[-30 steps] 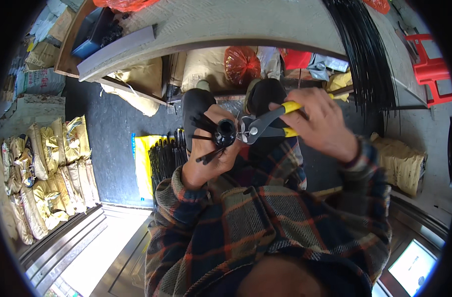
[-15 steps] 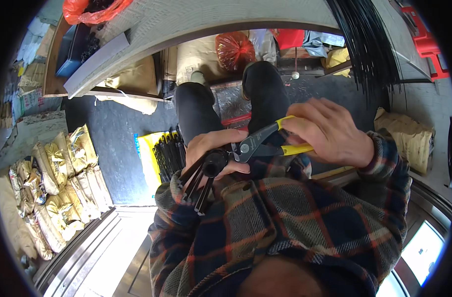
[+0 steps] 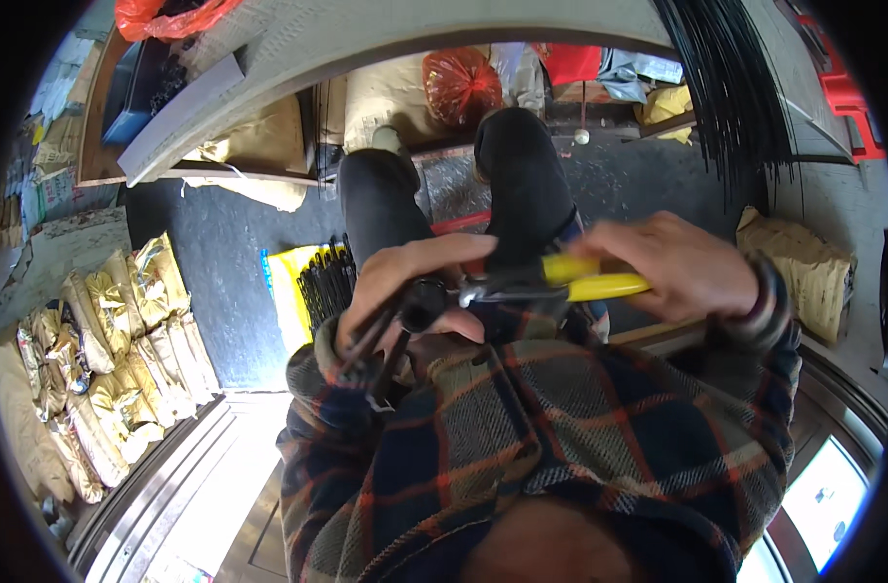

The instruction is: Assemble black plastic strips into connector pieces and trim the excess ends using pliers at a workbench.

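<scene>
My left hand (image 3: 386, 282) is closed around what looks like a black umbrella frame (image 3: 425, 305), its round hub facing up and its thin ribs (image 3: 376, 350) trailing toward my left sleeve. Yellow-handled cutting pliers (image 3: 607, 288) are in my right hand (image 3: 685, 267), which is smeared by motion. Their metal jaws meet just right of the hub, between my left thumb and forefinger. Anything small in the jaws is too blurred to make out.
Black rods (image 3: 323, 290) lie on a yellow bag (image 3: 287, 296) left of my legs. Several paper-wrapped bundles (image 3: 123, 364) fill the far left. Ahead is a grey bench edge (image 3: 415, 44), with long black wires (image 3: 731, 92) hanging at its right. A paper sack (image 3: 794, 267) stands right.
My right hand has moved slightly right and down. The pliers have turned from slanting upward to nearly level, and their handles are closer together. The left hand still grips the umbrella frame.
</scene>
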A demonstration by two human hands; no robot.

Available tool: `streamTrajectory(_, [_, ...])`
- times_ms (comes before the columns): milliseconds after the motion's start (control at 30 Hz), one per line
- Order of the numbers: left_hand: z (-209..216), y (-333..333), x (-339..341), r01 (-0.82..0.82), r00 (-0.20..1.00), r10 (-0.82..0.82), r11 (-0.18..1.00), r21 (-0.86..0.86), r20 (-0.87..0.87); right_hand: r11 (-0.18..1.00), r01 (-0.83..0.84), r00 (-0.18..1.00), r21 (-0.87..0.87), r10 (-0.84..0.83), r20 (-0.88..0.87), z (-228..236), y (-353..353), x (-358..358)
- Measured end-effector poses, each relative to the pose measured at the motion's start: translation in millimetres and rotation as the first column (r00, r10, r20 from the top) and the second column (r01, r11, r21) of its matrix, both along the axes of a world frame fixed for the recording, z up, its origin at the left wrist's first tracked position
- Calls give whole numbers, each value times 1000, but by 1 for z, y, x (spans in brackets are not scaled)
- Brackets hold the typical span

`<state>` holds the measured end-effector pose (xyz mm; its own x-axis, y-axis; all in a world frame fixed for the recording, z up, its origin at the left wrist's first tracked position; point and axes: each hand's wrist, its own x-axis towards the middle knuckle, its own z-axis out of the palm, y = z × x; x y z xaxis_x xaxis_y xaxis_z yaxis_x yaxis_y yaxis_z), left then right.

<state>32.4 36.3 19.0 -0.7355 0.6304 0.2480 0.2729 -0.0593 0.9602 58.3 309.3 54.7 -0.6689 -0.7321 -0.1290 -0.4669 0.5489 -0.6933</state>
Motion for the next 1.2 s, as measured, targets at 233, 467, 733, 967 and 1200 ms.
streamTrajectory(233, [-20,-6,-7,97,990,-99,995,23,99,895,266,690,-359,84,719,10,-2,-13])
streamTrajectory(467, [-22,0,5,-230,968,213,964,-133,-129,984,168,785,65,-94,-612,-23,-24,-5])
streamTrajectory(733, [-24,-1,9,-308,931,291,950,44,220,984,168,826,-56,-172,-537,-50,-32,-10])
streamTrajectory(967, [-23,-10,-1,-322,940,319,947,4,119,954,211,752,-214,-298,-588,-49,-46,-21])
streamTrajectory(1200, [-15,-19,-9,-202,967,225,961,-187,115,851,489,-59,192,252,-966,-23,-56,-53])
